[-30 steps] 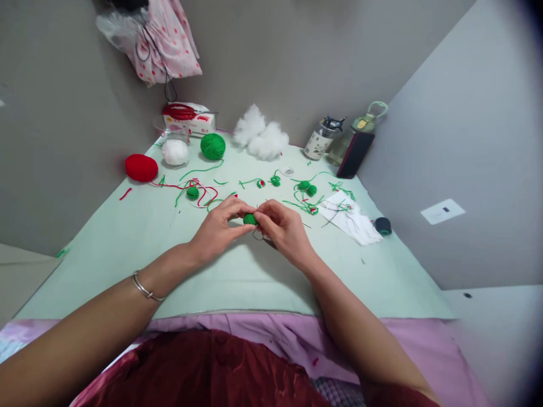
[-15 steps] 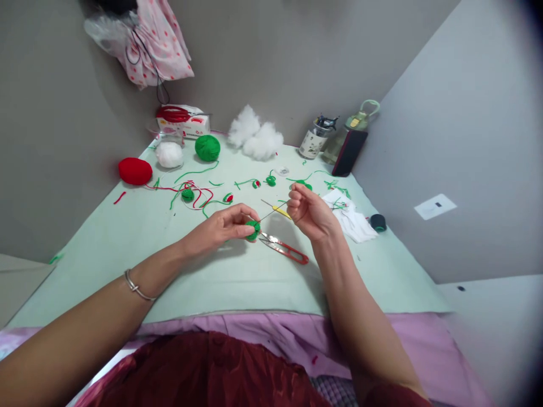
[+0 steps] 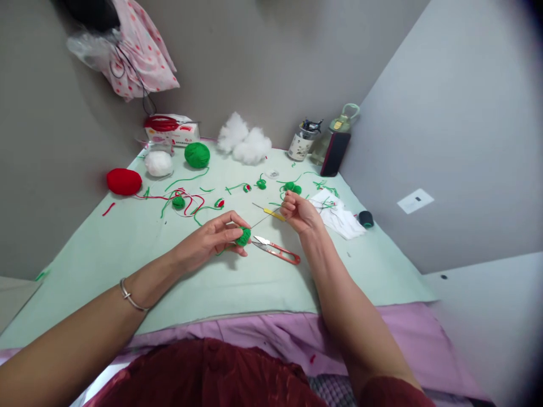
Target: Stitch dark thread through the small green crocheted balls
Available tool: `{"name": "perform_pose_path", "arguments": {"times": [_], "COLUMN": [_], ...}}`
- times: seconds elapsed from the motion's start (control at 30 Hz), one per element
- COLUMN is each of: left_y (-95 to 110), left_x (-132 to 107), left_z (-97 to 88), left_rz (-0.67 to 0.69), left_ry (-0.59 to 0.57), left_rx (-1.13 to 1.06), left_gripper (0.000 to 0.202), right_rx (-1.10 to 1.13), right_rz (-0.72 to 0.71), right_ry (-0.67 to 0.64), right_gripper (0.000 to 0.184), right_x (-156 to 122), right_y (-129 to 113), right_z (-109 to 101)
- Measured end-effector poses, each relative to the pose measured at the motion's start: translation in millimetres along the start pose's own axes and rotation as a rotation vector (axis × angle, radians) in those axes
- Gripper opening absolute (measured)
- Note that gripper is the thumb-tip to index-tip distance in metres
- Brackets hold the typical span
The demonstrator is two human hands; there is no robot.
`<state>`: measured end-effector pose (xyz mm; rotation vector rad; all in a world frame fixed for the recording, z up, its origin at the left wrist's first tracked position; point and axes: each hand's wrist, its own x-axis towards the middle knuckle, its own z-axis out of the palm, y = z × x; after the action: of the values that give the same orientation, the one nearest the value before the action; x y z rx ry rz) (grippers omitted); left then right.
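Note:
My left hand [image 3: 215, 236] pinches a small green crocheted piece [image 3: 243, 237] between thumb and fingers. A thin dark thread [image 3: 265, 218] runs taut from that piece up to my right hand [image 3: 299, 211], whose fingers are closed on it. Whether a needle is in those fingers too I cannot make out. Just right of the green piece, orange-handled thread snips [image 3: 278, 250] lie on the table with their blades towards it. Behind the thread rests a yellow-handled crochet hook [image 3: 274, 214].
Red [image 3: 124, 181], white [image 3: 158, 163] and green yarn balls [image 3: 197, 155] stand at the back left. White stuffing [image 3: 246, 141] lies at the back. A pen cup [image 3: 301, 142], a phone [image 3: 335, 154], white tissue [image 3: 337, 215] and a black thread spool [image 3: 366, 219] are to the right.
The head view has shifted slightly, so the whole scene sits further left. My left hand has turned the green piece a little, and the thread still stretches between my hands.

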<state>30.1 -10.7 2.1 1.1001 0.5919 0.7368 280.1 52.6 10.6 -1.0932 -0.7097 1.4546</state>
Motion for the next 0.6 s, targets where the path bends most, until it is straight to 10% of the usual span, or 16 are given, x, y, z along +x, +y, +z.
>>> {"name": "perform_pose_path", "arguments": {"times": [0.2, 0.33, 0.6], "left_y": [3, 7, 11], "left_x": [2, 4, 3], "left_z": [-11.2, -17.5, -23.9], "left_rz": [0.031, 0.088, 0.094], "left_ry": [0.033, 0.064, 0.132], "left_rx": [-0.028, -0.009, 0.121], "left_gripper": [0.025, 0.026, 0.037], "right_rx": [-0.172, -0.757, -1.640], "right_rz": [-0.086, -0.417, -0.318], "right_ry": [-0.013, 0.050, -0.505], "right_gripper": [0.025, 0.027, 0.010], "right_x": [-7, -32, -87], "right_y": [-1, -17, 0], "right_z": [-1, -8, -11]}}
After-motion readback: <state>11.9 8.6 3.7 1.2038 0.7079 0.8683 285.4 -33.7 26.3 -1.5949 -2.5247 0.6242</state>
